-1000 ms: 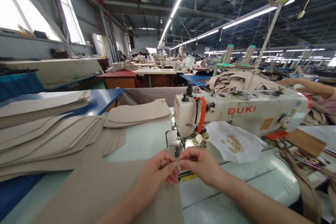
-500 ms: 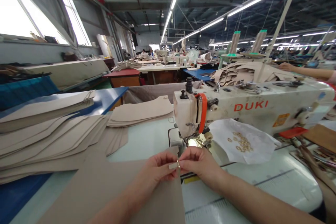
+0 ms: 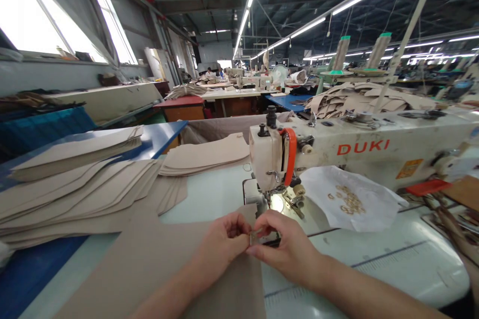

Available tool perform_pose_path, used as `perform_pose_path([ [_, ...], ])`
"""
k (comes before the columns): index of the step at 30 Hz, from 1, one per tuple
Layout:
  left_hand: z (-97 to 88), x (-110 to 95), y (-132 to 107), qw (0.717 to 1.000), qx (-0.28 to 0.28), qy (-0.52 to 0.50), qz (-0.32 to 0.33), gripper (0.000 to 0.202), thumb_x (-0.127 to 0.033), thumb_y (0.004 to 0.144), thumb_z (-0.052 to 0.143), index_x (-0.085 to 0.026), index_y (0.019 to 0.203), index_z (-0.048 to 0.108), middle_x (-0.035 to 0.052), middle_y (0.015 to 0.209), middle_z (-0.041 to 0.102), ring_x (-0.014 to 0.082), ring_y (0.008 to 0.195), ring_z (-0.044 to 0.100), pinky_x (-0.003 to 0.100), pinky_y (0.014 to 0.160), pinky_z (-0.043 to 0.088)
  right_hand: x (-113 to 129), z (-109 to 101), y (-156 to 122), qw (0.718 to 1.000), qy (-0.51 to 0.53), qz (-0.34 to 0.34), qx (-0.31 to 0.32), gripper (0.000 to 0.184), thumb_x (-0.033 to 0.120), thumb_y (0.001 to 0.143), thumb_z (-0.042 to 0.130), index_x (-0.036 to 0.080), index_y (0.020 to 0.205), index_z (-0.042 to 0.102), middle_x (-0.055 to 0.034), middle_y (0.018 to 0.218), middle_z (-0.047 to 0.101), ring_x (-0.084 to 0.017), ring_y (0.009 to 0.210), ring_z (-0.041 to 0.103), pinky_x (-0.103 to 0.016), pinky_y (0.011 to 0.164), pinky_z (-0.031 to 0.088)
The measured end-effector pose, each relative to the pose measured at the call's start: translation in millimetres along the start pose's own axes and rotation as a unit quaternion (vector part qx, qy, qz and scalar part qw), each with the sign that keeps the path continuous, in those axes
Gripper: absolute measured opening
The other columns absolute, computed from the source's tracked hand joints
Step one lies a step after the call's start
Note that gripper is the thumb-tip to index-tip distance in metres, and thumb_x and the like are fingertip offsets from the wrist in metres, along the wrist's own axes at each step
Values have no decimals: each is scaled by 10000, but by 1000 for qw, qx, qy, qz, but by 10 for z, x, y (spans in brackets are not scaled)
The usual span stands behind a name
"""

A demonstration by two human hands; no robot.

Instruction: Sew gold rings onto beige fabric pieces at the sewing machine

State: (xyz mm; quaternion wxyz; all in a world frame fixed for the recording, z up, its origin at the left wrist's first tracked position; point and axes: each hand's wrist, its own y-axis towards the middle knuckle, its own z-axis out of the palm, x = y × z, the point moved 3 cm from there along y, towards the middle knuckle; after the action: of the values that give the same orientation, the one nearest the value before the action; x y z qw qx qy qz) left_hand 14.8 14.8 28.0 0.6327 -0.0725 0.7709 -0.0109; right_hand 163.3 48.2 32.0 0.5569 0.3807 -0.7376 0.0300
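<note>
My left hand (image 3: 228, 239) is closed, thumb and fingers pinching a small beige fabric tab (image 3: 254, 237) just in front of the sewing machine's needle area. Opposite it, my right hand (image 3: 286, 244) has its thumb and index finger closed round the same spot, where a small gold metal ring was visible earlier. The fingertips now cover most of that ring. Under both hands a large beige panel (image 3: 138, 254) lies flat on the machine bed. The white sewing machine (image 3: 318, 149) stands directly beyond, its small lamp lit by the needle.
On a white sheet (image 3: 314, 184) right of the needle lies a heap of gold rings (image 3: 350, 200). Stacked beige panels (image 3: 75, 194) cover the left side, with another stack (image 3: 205, 154) behind the bed. Thread cones (image 3: 340, 55) and piled cut pieces (image 3: 359, 97) stand behind the machine.
My right thumb has dropped lower and the fingers now hide most of the gold ring. The camera view has shifted slightly. Another person's arm at the far right has left the view.
</note>
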Motion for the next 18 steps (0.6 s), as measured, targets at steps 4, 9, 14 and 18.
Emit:
perform_pose_path([
  [4,6,-4,-10,1000,-3,2,-5,65,-185,554,566,-166,607,534,-33,544,563,115,539,497,221,532,368,4,-14,3,999,-3,-54,-2,82,132,795,586,179,727,588,19,717,559,-105,695,518,-206,655,389],
  [9,8,-82,-33,996,-42,-51,54,152,-220,580,650,-174,555,507,-5,683,617,125,647,538,222,613,416,-45,-14,12,997,66,7,-36,88,174,801,586,172,714,602,22,676,557,-99,640,510,-196,598,385],
  [14,10,-65,-15,994,-34,-99,27,182,-209,545,698,-168,539,521,-10,652,618,113,621,536,214,603,424,-144,54,31,983,158,79,-42,91,201,769,603,170,685,588,21,638,559,-102,590,497,-205,557,384],
  [18,8,-70,-14,993,-34,-108,9,215,-256,542,742,-167,591,553,-13,650,617,115,614,545,218,598,434,-169,50,47,983,154,82,-49,97,208,757,610,173,672,582,18,642,557,-106,601,493,-215,575,388],
])
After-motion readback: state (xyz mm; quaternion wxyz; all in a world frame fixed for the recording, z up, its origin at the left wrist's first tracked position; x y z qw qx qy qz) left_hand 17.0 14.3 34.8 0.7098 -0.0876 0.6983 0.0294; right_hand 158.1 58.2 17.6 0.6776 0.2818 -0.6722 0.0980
